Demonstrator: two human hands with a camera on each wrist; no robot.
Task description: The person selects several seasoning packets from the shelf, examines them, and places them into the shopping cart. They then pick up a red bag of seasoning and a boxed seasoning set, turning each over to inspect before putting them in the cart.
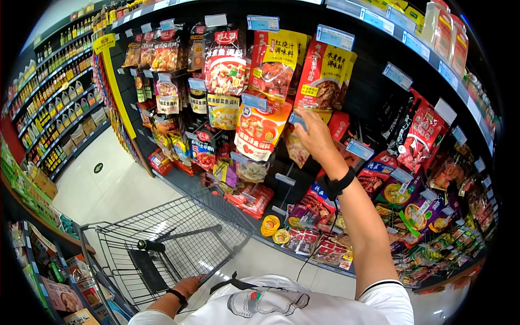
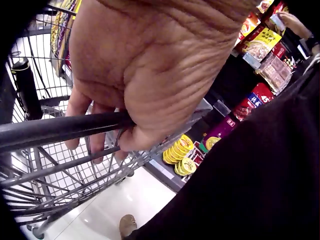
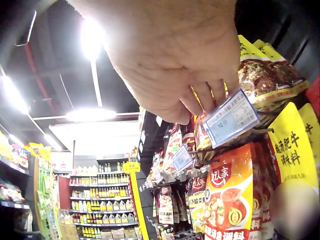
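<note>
My right hand [image 1: 317, 138] reaches to the rack of hanging seasoning pouches. Its fingers are at a blue-and-white price tag [image 3: 231, 119], fingertips hidden behind the tag in the right wrist view; the thumb stays off to the side. Just above hangs a red-and-yellow pouch [image 1: 324, 76]; below and left is an orange-and-white pouch [image 1: 262, 130]. Down at the lower left, my left hand [image 2: 145, 65] grips the dark bar [image 2: 60, 131] of a wire shopping cart [image 1: 179, 238], fingers draped over it. A black cylindrical object [image 2: 26, 87] shows in the cart.
More pouches [image 1: 227, 62] hang in rows across the rack, with packets [image 1: 422, 132] to the right. Yellow round tubs [image 1: 270, 225] sit on the bottom shelf. Bottle shelves [image 1: 54, 103] line the far left. Pale tiled floor [image 1: 103, 162] runs between. A cable [image 1: 319, 249] trails from the right wristband.
</note>
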